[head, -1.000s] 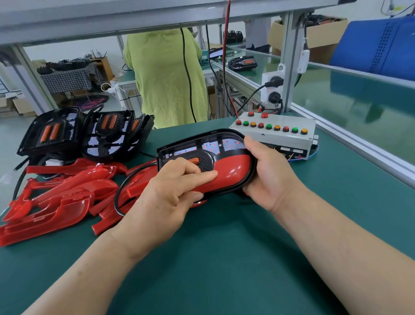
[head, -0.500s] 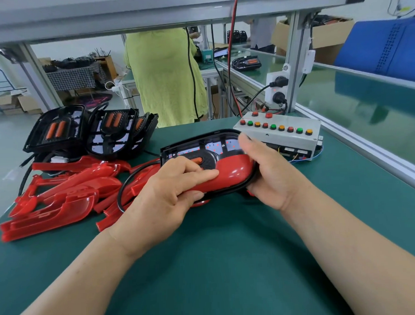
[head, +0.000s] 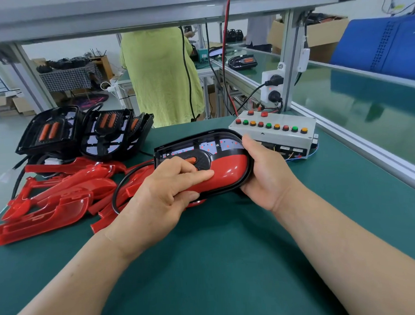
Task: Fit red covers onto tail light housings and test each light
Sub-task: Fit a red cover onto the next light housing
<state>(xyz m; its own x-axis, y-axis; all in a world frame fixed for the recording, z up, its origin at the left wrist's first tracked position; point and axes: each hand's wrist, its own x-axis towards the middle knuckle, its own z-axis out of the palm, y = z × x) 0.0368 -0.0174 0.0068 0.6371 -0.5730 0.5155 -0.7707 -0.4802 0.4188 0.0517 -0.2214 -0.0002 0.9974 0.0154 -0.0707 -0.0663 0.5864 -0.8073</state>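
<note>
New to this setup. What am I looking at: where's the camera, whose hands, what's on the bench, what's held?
No robot here: a person works with bare hands, and the picture comes from a wide-angle camera worn on their head, looking down. The left hand and the right hand both grip one black tail light housing, with a red cover over its near half. On the green table lie a pile of loose red covers, spare black housings behind it, and a grey button box with red, green and orange buttons. Another person in a green top stands beyond the table.
</note>
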